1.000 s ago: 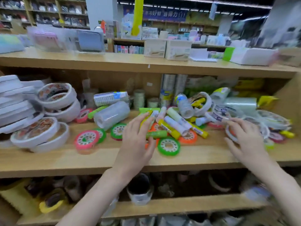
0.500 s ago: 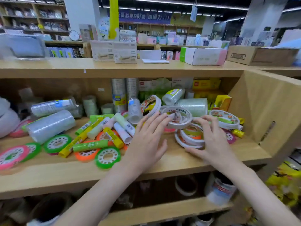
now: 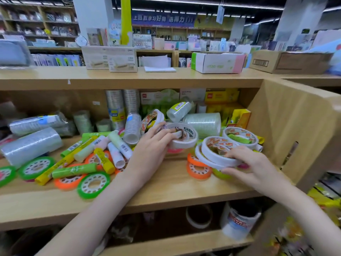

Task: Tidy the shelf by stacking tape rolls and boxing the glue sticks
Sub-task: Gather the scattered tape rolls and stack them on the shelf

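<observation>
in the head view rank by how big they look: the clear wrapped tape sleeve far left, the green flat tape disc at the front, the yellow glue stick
1. Clear wrapped tape sleeve, largest.
2. Green flat tape disc.
3. Yellow glue stick, smallest, though part-hidden.

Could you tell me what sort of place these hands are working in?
Most likely a stationery shop. The wooden display shelf holds loose white double-sided tape rolls and green and yellow glue sticks, and further aisles of stocked shelving run behind under a blue hanging banner.
</observation>
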Available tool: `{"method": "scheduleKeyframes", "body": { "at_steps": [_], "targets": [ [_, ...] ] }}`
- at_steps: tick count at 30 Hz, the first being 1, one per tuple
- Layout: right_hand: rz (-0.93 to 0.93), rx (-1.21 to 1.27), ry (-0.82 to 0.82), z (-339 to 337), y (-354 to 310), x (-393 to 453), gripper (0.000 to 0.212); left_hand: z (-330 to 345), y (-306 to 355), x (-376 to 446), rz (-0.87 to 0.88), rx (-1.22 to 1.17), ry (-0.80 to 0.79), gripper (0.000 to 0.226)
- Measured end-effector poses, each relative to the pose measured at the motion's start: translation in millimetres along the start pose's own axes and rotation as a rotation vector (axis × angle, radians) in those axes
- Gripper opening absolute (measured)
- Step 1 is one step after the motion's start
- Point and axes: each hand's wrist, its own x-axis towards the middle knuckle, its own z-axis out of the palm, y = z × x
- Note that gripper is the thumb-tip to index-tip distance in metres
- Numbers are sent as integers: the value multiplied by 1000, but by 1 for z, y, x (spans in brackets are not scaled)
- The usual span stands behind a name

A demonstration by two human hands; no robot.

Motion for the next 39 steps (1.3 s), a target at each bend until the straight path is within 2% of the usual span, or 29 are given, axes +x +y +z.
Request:
{"method": "scheduleKeyframes", "body": {
  "at_steps": [5, 8, 11, 13, 17, 20, 22, 24, 28, 30, 32, 35, 39],
  "targets": [
    [119, 63, 163, -8, -3, -10, 62, 0, 2, -1, -85, -79, 10, 32],
    [104, 48, 254, 2, -13, -3, 55, 1, 4, -1, -151, -160, 50, 32],
    [58, 47, 286, 11, -22, 26, 38, -2, 6, -1, -193, -146, 65, 33],
    [29, 8, 170, 14, -26, 52, 32, -5, 5, -4, -179, -76, 64, 35],
    [59, -101, -340, 24, -28, 91, 25, -13, -4, -15, -226, -12, 39, 32],
    [93, -197, -466, 39, -29, 101, 26, -15, -5, -25, -278, 29, 28, 41],
    [18, -335, -452, 52, -28, 103, 19, -19, -7, -28, -332, 139, 35, 46],
    [-13, -362, -427, 59, -26, 106, 16, -22, -14, -29, -346, 214, -2, 47],
    [-54, -168, -426, 48, -19, 111, 16, -25, -23, -28, -375, 172, -141, 58],
    [-45, -69, -414, 31, -17, 112, 14, -27, -22, -27, -394, 127, -188, 56],
    [11, 21, -371, 15, -17, 110, 9, -24, -24, -29, -352, 159, -184, 53],
    [79, 95, -317, 4, -18, 102, 28, -17, -26, -31, -321, 228, -176, 53],
    [176, 212, -231, 1, -20, 93, 29, -16, -23, -29, -319, 263, -181, 60]
  ]
}}
